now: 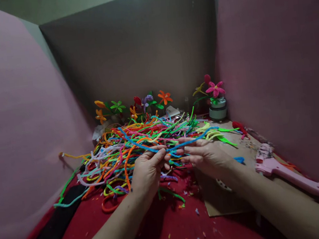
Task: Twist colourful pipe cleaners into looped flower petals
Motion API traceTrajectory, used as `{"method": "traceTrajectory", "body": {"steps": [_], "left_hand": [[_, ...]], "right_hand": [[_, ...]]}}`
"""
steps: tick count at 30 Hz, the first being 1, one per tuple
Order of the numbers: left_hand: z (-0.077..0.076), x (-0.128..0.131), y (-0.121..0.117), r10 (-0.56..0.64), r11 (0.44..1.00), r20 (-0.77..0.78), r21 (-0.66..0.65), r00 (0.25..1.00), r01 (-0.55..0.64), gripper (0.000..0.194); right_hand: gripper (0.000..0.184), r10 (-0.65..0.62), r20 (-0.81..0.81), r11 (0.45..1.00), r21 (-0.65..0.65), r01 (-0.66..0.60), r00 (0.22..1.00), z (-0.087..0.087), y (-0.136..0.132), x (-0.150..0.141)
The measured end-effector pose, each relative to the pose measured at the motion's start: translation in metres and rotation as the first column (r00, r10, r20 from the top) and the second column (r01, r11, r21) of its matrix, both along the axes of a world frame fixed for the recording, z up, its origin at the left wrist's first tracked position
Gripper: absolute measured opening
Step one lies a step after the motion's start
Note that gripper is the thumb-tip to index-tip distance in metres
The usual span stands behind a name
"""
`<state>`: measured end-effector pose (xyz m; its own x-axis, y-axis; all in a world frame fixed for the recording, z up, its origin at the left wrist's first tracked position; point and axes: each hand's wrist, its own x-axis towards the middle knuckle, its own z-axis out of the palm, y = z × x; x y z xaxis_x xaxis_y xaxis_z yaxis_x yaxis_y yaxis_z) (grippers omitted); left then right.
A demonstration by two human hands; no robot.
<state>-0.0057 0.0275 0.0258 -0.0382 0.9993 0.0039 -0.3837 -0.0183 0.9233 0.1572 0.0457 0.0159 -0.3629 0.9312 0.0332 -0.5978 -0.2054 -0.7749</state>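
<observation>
A tangled pile of coloured pipe cleaners (139, 144) lies on the red cloth (170, 224). My left hand (149, 170) and my right hand (205, 154) meet over its near edge. Both pinch one blue pipe cleaner (179, 144), which runs from the upper left, dips between my fingertips and rises to the right. My fingers are closed on it, the left thumb and forefinger close to the right fingertips.
Finished pipe-cleaner flowers (135, 105) stand along the back wall, and a pink flower in a small pot (217, 107) stands at the back right. A pink glue gun (284, 171) lies at the right beside a cardboard sheet (225, 204). A black strip (51, 229) lies at the left. Panels enclose three sides.
</observation>
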Motion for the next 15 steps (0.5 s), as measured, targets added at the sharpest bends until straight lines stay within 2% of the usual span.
{"method": "traceTrajectory", "body": {"steps": [2,5,8,11,15], "left_hand": [[-0.003,0.005,0.001,-0.007,1.0,-0.011,-0.006,1.0,0.007,0.024],[-0.009,0.011,0.0,-0.036,0.999,-0.04,-0.031,0.999,0.035,0.023],[-0.012,0.012,-0.002,-0.062,0.995,-0.066,-0.077,0.996,0.057,0.024],[-0.014,0.011,-0.004,-0.083,0.991,-0.087,-0.111,0.993,0.073,0.022],[-0.017,0.009,-0.005,-0.114,0.991,-0.126,-0.089,0.985,0.103,0.019]], "right_hand": [[0.016,0.012,0.057,0.998,0.068,-0.015,0.998,-0.006,-0.002,-0.008],[0.017,-0.068,0.1,0.994,0.097,0.058,0.993,-0.012,-0.003,-0.015],[0.018,-0.12,0.075,0.99,0.086,0.113,0.99,-0.012,-0.002,-0.014],[0.02,-0.118,0.034,0.991,0.059,0.116,0.992,-0.009,-0.002,-0.011],[0.024,-0.113,0.01,0.994,-0.006,0.113,0.994,-0.007,-0.002,-0.011]]}}
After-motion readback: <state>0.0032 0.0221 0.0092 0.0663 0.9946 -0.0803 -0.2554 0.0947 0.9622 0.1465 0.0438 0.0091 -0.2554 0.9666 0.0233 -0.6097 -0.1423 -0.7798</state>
